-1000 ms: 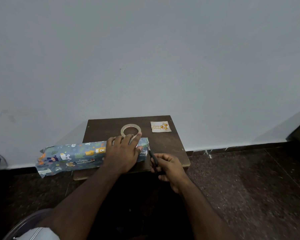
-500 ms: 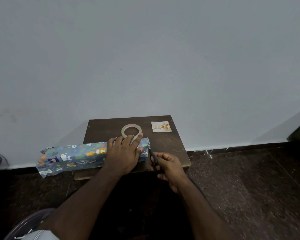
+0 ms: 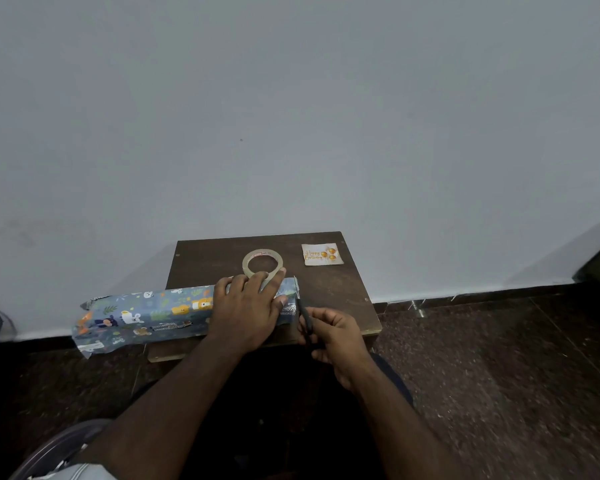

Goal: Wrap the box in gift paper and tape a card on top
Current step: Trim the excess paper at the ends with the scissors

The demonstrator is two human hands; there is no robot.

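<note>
**Still on the trimming stage, card and tape waiting**

So here's where we're at. The box itself we can't actually see; it's presumably under the paper (image 3: 142, 317), which lies as a long printed bundle across the near-left part of the worktop (image 3: 329, 292) and sticks out well past its left edge. Our left hand (image 3: 248, 308) is spread flat on the right end of the paper, fingers straight, pressing it down. Just right of that end, our right hand (image 3: 333, 336) is curled round the scissors (image 3: 303, 315), blades pointing away from us along the paper's edge. Looks to us like we're cutting off the excess there.

The tape (image 3: 262, 263) sits just behind the left hand's fingertips, the index finger touching or overlapping its rim. The card (image 3: 323, 254) lies right of the tape, near the far right corner, untouched.

Our guess: early-to-middle. No tape visible on the paper, ends aren't folded, left end is crumpled and loose. Folding, taping and the card are all still to do.
</note>
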